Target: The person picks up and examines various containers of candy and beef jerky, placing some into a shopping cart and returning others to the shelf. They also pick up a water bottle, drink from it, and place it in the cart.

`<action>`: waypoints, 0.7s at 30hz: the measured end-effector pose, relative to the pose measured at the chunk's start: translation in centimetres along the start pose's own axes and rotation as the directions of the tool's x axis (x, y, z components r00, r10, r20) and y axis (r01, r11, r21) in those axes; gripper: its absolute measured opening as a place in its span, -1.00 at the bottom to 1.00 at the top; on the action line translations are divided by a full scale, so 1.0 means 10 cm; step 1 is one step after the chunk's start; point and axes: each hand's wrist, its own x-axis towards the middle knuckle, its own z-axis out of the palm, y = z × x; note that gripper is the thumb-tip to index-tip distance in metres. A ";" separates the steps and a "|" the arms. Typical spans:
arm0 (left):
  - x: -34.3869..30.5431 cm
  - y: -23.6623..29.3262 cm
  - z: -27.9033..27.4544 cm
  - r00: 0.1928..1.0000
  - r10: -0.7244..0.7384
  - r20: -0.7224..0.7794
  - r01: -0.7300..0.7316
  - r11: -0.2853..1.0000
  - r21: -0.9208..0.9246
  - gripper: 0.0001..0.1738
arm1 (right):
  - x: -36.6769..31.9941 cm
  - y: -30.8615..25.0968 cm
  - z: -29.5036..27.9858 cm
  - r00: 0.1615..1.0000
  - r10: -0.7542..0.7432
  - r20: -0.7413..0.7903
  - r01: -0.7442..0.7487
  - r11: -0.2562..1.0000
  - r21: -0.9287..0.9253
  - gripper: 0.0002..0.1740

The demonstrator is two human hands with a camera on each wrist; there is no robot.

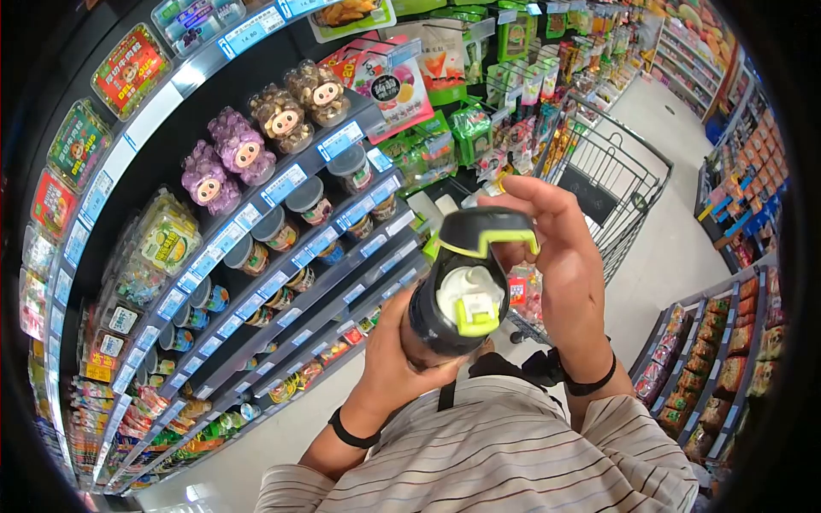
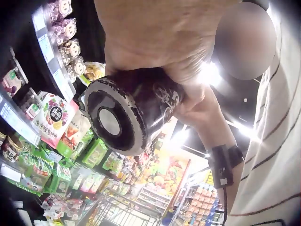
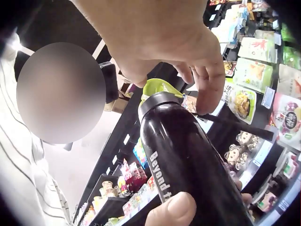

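A black bottle (image 1: 428, 321) stands upright in front of the striped shirt, its black flip lid (image 1: 481, 227) with a lime-green edge swung up. Beneath it show a white inner top (image 1: 469, 289) and a lime-green catch (image 1: 477, 316). My left hand (image 1: 398, 359) grips the bottle round its body. From the left wrist view, the bottle's worn base (image 2: 113, 117) faces the camera. My right hand (image 1: 560, 274) is up beside the raised lid, its fingers loosely bent. In the right wrist view, its thumb tip lies right at the green rim (image 3: 160, 87).
Store shelves (image 1: 282, 184) with tubs, character-shaped packs (image 1: 244, 154) and bagged snacks rise on the left. A wire shopping cart (image 1: 603, 188) stands ahead, past the right hand. Lower racks of packaged goods (image 1: 714, 376) line the right side of the aisle floor (image 1: 616, 316).
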 end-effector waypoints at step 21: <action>0.15 0.51 -0.22 0.786 0.615 -0.056 -0.610 0.788 0.086 -0.28 | -0.43 0.12 -0.02 0.976 0.217 -0.024 -0.217 0.976 0.008 -0.41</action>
